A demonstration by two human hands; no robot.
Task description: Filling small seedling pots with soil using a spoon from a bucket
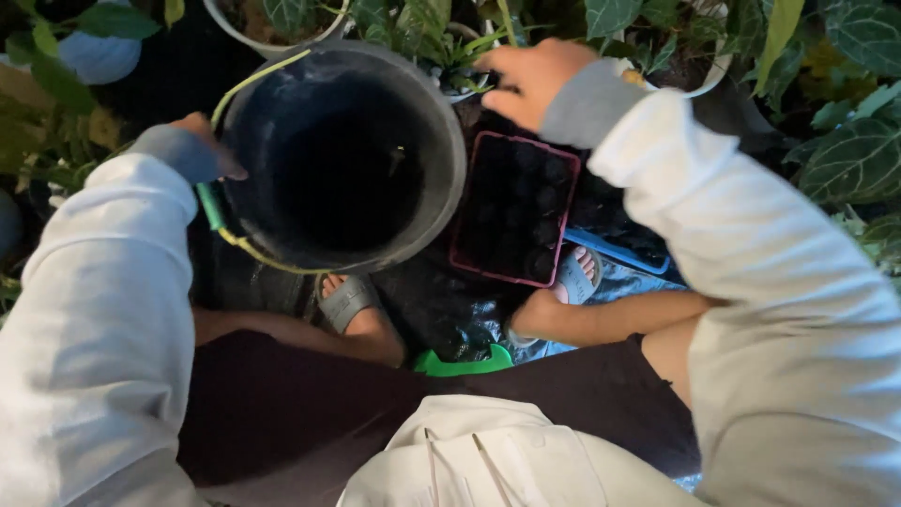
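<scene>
Left hand: at 9 o'clock of the black bucket, fingers curled on its rim.
Right hand: at 1 o'clock, over potted plants, finger spread unclear.
Seed tray: beside the bucket at 3 o'clock.

The large black bucket looks like smooth, slightly glossy plastic. The red-rimmed seedling tray right of it seems matt plastic, and the sleeves are soft matt cloth.

Black plastic sheet on the ground carries a seedling tray; bucket beside.
</scene>
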